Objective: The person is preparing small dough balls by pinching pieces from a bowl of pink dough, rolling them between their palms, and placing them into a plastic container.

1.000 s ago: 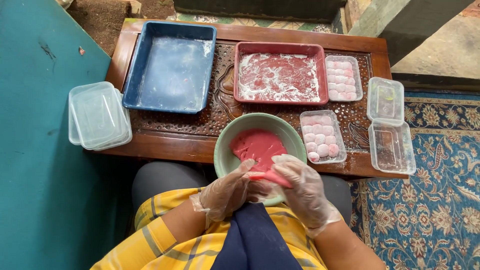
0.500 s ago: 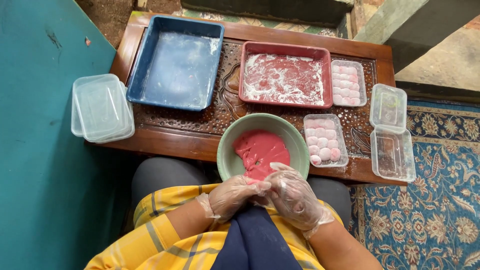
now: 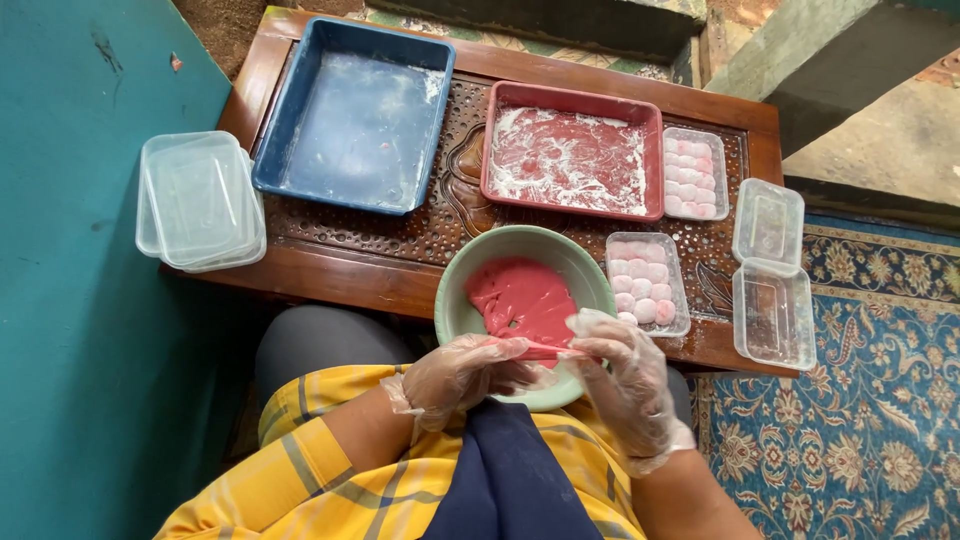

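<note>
Gloved left hand [image 3: 462, 372] and right hand [image 3: 622, 375] both pinching pink dough strip [image 3: 535, 349], seemingly stretching it over green bowl [image 3: 455, 300] at table [image 3: 330, 278] near edge.

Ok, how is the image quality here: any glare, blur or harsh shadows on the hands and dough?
Head view: soft, even daylight, no hard shadows; left hand and right hand are sharp, mild sheen on the gloves; pink dough in the green bowl is clear; edges bend slightly.

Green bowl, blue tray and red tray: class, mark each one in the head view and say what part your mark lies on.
green bowl [image 3: 455, 300], head view, on its bare left inner wall.
blue tray [image 3: 355, 125], head view, on its floury floor.
red tray [image 3: 570, 160], head view, on its floury floor.
</note>
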